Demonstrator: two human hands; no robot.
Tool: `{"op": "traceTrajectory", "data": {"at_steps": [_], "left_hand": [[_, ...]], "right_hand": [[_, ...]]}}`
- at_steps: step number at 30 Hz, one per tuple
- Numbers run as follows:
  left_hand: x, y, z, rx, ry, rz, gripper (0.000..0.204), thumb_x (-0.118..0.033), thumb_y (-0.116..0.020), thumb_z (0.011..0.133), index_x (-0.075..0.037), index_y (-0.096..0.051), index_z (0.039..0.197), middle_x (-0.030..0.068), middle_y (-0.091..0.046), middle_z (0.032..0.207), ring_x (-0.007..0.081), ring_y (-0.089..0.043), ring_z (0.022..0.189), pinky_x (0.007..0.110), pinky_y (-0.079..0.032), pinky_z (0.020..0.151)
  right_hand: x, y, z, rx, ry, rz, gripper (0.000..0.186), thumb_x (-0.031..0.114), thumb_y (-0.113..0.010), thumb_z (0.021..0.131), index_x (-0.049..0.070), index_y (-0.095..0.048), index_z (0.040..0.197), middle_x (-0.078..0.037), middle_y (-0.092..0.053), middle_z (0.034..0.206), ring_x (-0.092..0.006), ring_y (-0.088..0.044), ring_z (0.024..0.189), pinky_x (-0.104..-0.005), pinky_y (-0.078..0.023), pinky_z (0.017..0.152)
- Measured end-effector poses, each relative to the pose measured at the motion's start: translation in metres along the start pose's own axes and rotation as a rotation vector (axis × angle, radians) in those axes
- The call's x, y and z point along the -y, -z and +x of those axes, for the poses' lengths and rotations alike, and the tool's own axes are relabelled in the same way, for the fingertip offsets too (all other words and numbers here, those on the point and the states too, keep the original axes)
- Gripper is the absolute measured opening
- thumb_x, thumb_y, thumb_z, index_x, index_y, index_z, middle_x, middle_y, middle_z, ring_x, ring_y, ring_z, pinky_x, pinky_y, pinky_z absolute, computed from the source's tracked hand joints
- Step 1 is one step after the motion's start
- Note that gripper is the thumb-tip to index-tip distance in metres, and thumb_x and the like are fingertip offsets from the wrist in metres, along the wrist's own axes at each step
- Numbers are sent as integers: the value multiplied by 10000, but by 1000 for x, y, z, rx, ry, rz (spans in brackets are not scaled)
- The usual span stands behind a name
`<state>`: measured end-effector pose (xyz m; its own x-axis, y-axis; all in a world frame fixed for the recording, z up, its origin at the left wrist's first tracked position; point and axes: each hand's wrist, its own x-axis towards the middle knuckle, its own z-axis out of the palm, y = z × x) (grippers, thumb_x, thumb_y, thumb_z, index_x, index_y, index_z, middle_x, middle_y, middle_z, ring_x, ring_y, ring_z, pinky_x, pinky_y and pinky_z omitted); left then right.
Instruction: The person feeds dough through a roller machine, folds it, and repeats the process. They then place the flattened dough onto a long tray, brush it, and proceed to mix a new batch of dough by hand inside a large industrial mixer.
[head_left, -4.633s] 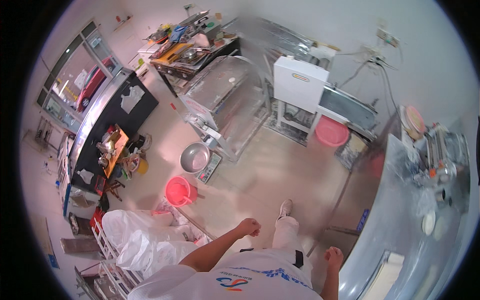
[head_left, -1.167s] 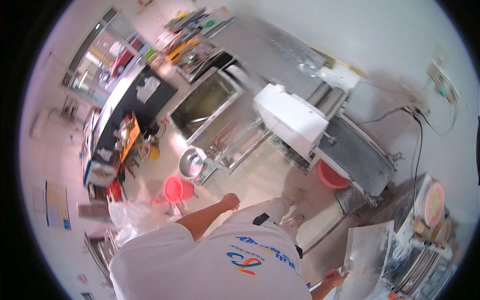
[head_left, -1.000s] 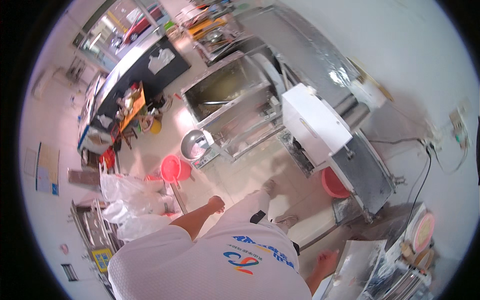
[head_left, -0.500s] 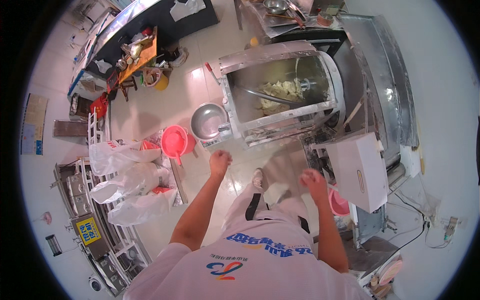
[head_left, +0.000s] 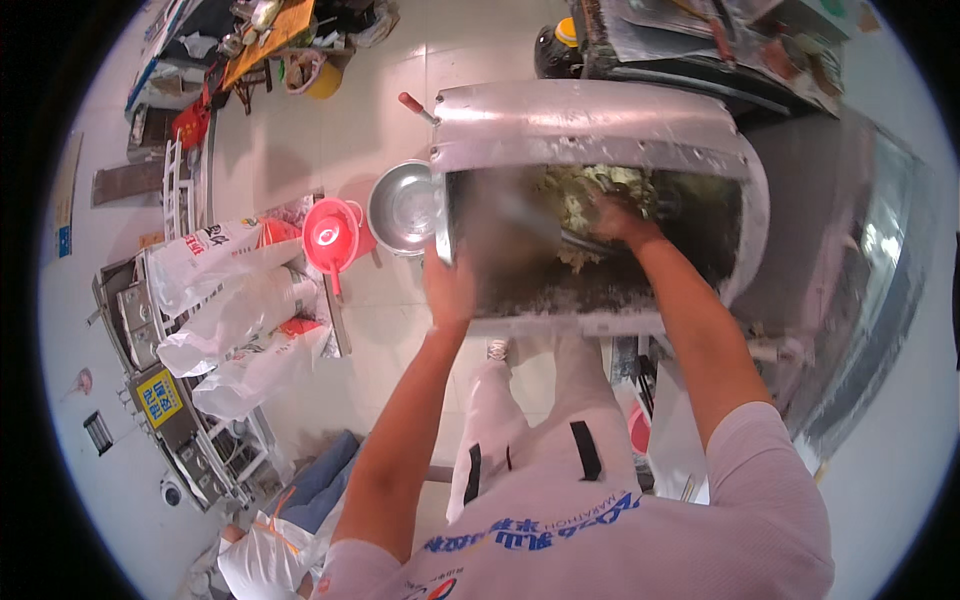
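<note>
In front of me is a metal dough mixer (head_left: 590,120) with a tub that opens toward me. Pale yellowish, crumbly dough (head_left: 578,195) lies inside, around a curved mixing bar. My right hand (head_left: 622,220) reaches into the tub and touches the dough. Its fingertips are partly lost against the dough, so their grip is unclear. My left hand (head_left: 450,285) is at the tub's left front edge, beside its rim. It is smeared by motion and its fingers do not show clearly.
A steel bowl (head_left: 405,208) stands left of the mixer, next to a pink ladle-like scoop (head_left: 330,235). Full white sacks (head_left: 240,320) lie farther left. A person in blue trousers (head_left: 325,485) is at lower left. A black jug with a yellow cap (head_left: 560,50) stands behind the mixer.
I have come up to the mixer. My right hand has gone from beside my body into the tub, onto the dough. My left hand has moved to the tub's left edge. The tub's opening faces me more.
</note>
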<state>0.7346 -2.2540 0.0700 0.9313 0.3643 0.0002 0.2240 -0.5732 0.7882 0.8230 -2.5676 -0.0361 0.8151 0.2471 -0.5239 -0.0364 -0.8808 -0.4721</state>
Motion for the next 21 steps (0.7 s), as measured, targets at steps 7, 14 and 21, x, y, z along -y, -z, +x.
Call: {"op": "traceTrajectory", "data": {"at_steps": [7, 14, 21], "left_hand": [[-13, -21, 10, 41, 145, 45, 253, -216, -662, 961, 19, -602, 1032, 109, -650, 782, 178, -585, 683, 331, -477, 649], [-20, -24, 6, -7, 120, 106, 182, -155, -663, 955, 18, -609, 967, 88, -646, 729, 145, -568, 638, 305, -469, 602], [-7, -23, 3, -39, 70, 138, 178, -154, -673, 950, 9, -606, 973, 123, -657, 752, 184, -572, 633, 316, -482, 631]], "right_hand": [[-83, -134, 111, -38, 286, -339, 666, 187, -570, 927, 164, -296, 1534, -197, -386, 1520, -334, -395, 1376, -462, -300, 1145], [-78, -145, 111, -117, 273, -412, 668, 211, -601, 897, 144, -332, 1505, -200, -407, 1500, -342, -411, 1359, -461, -314, 1134], [-85, -122, 86, -41, 233, -289, 672, 234, -631, 867, 125, -369, 1476, -203, -429, 1480, -349, -426, 1343, -461, -328, 1123]]}}
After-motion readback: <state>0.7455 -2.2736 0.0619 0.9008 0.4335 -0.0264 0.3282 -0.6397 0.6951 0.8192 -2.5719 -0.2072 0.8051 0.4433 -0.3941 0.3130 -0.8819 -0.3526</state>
